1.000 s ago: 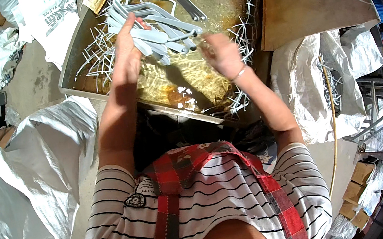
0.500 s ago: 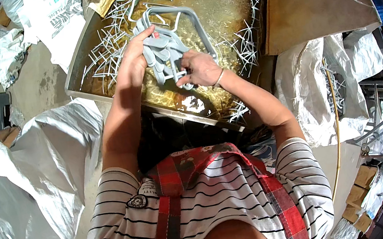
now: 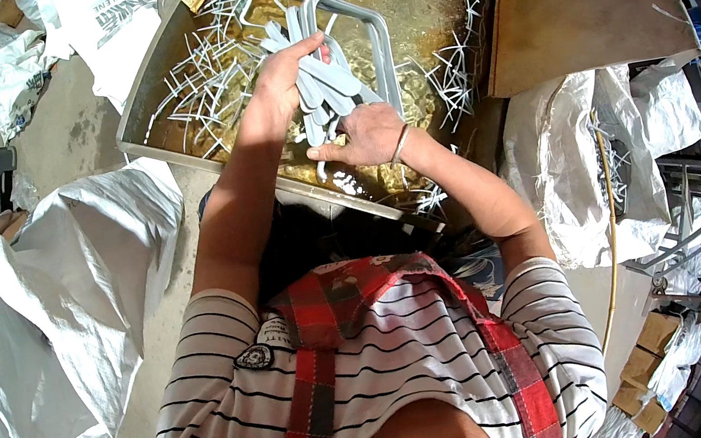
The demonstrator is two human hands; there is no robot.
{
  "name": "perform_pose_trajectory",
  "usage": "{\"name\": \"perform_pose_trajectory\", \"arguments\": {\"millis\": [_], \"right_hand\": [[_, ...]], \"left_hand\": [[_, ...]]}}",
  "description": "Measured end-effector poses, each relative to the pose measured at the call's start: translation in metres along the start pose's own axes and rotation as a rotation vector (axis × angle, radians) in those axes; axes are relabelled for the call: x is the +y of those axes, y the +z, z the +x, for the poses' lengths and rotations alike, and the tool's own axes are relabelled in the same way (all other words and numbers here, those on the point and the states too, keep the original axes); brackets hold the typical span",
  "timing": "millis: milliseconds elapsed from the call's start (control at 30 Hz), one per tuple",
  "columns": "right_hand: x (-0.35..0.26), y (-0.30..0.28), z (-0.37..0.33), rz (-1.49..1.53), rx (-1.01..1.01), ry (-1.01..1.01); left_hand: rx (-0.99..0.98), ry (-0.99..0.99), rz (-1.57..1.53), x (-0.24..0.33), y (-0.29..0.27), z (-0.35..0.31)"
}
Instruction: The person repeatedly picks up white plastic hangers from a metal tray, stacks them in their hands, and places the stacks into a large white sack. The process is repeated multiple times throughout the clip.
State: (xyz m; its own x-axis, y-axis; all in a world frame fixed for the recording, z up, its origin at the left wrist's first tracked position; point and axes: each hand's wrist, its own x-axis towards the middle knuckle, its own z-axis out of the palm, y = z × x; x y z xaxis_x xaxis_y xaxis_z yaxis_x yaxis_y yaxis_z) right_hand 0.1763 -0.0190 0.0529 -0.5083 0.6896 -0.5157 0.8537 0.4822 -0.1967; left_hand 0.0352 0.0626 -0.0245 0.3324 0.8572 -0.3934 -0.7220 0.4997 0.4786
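Over a shallow metal tank (image 3: 199,160) of yellowish water, both hands hold a bundle of grey plastic pieces (image 3: 327,82): flat, round-ended strips joined to bent, frame-like bars. My left hand (image 3: 284,76) is closed round the strips at their upper left, thumb lying across the top. My right hand (image 3: 372,135) grips the bundle's lower right end, its thumb pointing left and the other fingers partly hidden. A large rounded grey loop (image 3: 384,48) sticks out of the bundle at the far right. Behind it, another thin grey frame (image 3: 245,4) shows at the water.
Thin white plastic strips (image 3: 205,81) lie heaped along the tank's left side, with more strips (image 3: 458,78) at the right. A brown board (image 3: 584,17) leans over the right rim. White sacks (image 3: 70,300) stand at both sides, one on the right (image 3: 543,161) holding strips.
My left hand has shifted right and a little up along the bundle. The bundle has turned, and its flat strips now fan out beneath my left thumb. My right hand stays at the lower end.
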Motion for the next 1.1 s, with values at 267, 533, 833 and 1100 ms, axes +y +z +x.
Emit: {"name": "perform_pose_trajectory", "arguments": {"millis": [267,533,833,1100], "right_hand": [[0.028,0.007,-0.079,1.784,0.224,-0.621],[0.149,0.037,-0.113,-0.473,0.948,0.388],[0.093,0.049,-0.103,0.295,0.463,0.363],[0.096,0.062,-0.1,0.402,0.551,0.267]], "left_hand": [[0.093,0.148,-0.114,0.046,-0.064,0.014],[0.429,0.518,1.235,0.005,-0.034,0.009],[-0.129,-0.039,2.622,-0.121,-0.095,0.059],[-0.154,-0.176,2.474,-0.138,-0.112,0.07]]}}
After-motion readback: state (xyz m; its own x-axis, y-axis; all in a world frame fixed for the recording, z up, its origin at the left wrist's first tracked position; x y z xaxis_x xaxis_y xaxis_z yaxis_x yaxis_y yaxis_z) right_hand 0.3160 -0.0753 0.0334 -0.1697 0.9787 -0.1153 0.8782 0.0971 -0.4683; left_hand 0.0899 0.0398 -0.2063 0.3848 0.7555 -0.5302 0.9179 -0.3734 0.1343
